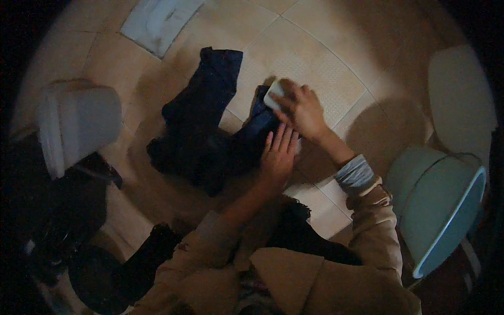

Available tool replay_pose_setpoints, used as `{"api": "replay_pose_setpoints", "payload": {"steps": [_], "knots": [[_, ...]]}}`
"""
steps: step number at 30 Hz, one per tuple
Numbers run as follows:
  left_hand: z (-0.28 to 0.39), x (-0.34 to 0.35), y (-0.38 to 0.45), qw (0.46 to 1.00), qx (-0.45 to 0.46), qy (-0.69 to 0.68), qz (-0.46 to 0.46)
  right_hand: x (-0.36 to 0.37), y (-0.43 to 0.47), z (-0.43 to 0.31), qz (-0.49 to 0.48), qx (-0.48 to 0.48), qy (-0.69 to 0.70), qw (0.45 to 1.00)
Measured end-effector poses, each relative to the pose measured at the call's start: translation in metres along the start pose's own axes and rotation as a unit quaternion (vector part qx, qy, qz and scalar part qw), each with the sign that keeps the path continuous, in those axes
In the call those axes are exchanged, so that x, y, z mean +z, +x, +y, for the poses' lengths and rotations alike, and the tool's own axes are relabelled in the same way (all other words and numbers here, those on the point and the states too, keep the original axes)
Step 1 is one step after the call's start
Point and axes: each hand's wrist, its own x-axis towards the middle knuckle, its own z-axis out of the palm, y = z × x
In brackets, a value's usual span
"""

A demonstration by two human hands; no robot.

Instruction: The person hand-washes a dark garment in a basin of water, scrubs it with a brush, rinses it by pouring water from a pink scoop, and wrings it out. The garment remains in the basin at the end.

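Dark blue trousers [214,75], probably jeans, lie bunched on the tiled floor in front of me, one leg stretched away and the other under my hands. My right hand [303,108] grips a pale, block-shaped object [274,95], perhaps a brush or a bar of soap, against the end of the right-hand leg. Just below it, my left hand [280,151] lies flat with fingers extended, pressing on the cloth. A small whitish patch shows beside the left fingers; what it is, I cannot tell.
At the right a light green bucket [429,189] with a wire handle lies tilted, near a pale rounded object [456,98]. A pale plastic container [86,118] is at the left, above dark shiny items. A whitish rectangular panel [157,23] lies on the floor at the top left.
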Motion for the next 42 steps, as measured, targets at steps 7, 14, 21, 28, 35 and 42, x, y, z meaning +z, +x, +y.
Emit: {"api": "replay_pose_setpoints", "payload": {"steps": [7,14,21,28,35,42], "knots": [[-0.004,0.009,-0.014,0.98,-0.064,0.012,-0.187,-0.032,-0.043,-0.021,-0.062,-0.071,-0.087,0.992],[0.0,-0.011,-0.008,0.981,-0.029,0.016,-0.192,-0.011,0.097,-0.026,0.035,-0.068,-0.068,0.995],[-0.008,-0.004,-0.017,0.956,-0.011,0.008,-0.293,-0.027,0.004,-0.043,-0.044,-0.064,-0.023,0.997],[-0.008,-0.005,-0.015,0.97,-0.005,-0.032,-0.241,-0.009,0.046,-0.007,0.018,-0.024,-0.07,0.997],[-0.005,-0.009,-0.019,0.974,-0.01,-0.017,-0.226,0.02,0.043,-0.044,-0.035,-0.099,-0.078,0.991],[-0.005,-0.01,-0.011,0.97,0.015,-0.002,-0.243,-0.032,-0.001,-0.014,-0.065,0.047,-0.031,0.996]]}}
